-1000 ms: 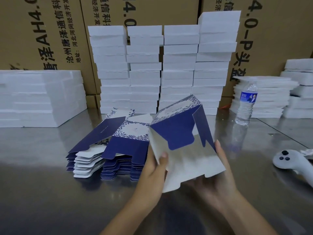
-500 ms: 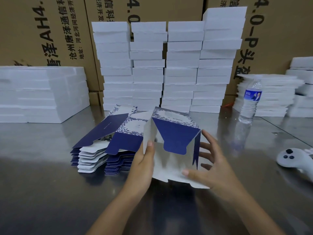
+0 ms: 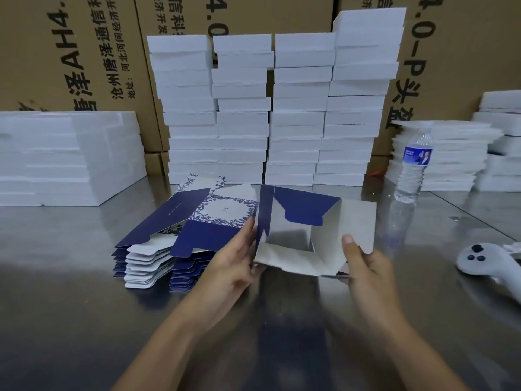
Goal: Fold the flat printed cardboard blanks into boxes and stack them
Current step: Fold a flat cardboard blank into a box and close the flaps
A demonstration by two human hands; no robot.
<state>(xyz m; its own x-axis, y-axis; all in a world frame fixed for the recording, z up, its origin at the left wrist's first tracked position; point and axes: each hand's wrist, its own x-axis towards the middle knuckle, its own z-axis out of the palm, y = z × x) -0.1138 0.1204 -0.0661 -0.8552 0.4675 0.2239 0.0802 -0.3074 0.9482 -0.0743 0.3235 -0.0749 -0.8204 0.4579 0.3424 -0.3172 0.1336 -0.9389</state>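
A half-formed box [image 3: 304, 230], navy outside and white inside, stands open toward me on the steel table [image 3: 70, 292]. My left hand [image 3: 234, 266] holds its left wall and lower left flap, thumb along the outside. My right hand [image 3: 366, 263] pinches the right white flap, thumb on its inner face. A navy flap hangs inside at the back. Left of it lie two piles of flat blue-and-white printed blanks [image 3: 174, 238].
Tall stacks of white foam slabs [image 3: 276, 108] stand behind, with more at the left [image 3: 64, 159] and right [image 3: 445, 156]. A water bottle [image 3: 413, 165] stands right of the box. A white controller [image 3: 485, 261] lies at the right edge. Brown cartons [image 3: 70, 52] form the backdrop.
The box has been turned and spread wider, its open side now facing me. My right hand moved from the box's lower right side to pinch the right flap.
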